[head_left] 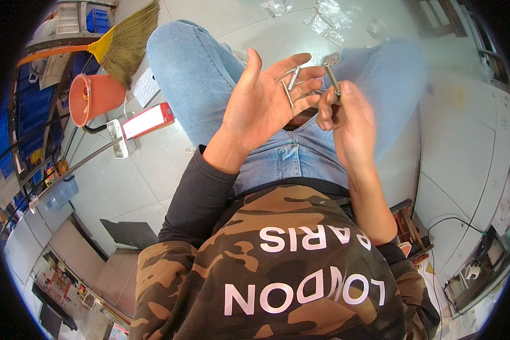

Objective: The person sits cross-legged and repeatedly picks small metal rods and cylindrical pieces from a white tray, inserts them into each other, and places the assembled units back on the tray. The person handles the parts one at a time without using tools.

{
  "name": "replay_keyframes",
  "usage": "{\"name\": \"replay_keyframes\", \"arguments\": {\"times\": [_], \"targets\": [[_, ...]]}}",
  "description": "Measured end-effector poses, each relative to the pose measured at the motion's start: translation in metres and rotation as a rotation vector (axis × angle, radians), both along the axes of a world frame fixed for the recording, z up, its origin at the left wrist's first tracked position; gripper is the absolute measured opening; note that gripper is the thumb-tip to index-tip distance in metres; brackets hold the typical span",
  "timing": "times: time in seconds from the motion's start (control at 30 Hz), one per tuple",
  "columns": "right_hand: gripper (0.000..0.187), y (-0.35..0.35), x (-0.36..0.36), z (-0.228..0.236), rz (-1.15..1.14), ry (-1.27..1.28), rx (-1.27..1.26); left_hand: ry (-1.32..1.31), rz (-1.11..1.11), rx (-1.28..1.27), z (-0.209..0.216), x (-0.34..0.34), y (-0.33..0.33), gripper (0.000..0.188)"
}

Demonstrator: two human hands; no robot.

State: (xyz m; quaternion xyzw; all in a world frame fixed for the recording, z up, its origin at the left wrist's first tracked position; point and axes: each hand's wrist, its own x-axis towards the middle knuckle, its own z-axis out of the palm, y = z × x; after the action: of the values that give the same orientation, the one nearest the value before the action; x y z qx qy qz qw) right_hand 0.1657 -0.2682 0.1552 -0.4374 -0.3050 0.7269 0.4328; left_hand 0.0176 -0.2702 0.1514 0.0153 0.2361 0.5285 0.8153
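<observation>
My left hand [255,107] is palm up with its fingers spread a little. Across its fingers rest a thin metal pin [289,94] with a wider end and a short silver metal rod [293,78]. Close to its fingertips, my right hand [348,110] pinches a longer silver metal rod [332,79] between thumb and fingers. That rod stands tilted, its top end pointing up and away. The fine detail of these metal pieces is too small to make out. Both hands are above my lap, between my bent knees in blue jeans [192,73].
Clear plastic bags [326,20] lie on the tiled floor beyond my knees. To the left are a broom [124,45], an orange bucket [96,99] and a red and white box [147,120]. Grey panels [459,147] stand at the right, with a black cable [456,219] nearby.
</observation>
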Motion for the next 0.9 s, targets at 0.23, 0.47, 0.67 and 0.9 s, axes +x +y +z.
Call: {"name": "replay_keyframes", "arguments": {"times": [0.23,0.47,0.67,0.9], "targets": [[0.033,-0.002,-0.006,0.0,0.076,-0.061,0.091,0.494,-0.185,0.261,-0.001,0.004,-0.002,0.027],[0.028,-0.002,-0.007,0.0,0.047,-0.021,0.075,0.71,0.036,0.303,0.001,0.012,-0.003,0.015],[0.021,-0.003,-0.008,-0.001,0.053,0.046,0.088,0.705,0.075,0.263,0.002,0.013,-0.005,0.016],[0.012,-0.008,-0.011,0.003,-0.021,-0.081,0.115,0.456,0.11,0.21,-0.001,0.011,-0.001,0.022]]}}
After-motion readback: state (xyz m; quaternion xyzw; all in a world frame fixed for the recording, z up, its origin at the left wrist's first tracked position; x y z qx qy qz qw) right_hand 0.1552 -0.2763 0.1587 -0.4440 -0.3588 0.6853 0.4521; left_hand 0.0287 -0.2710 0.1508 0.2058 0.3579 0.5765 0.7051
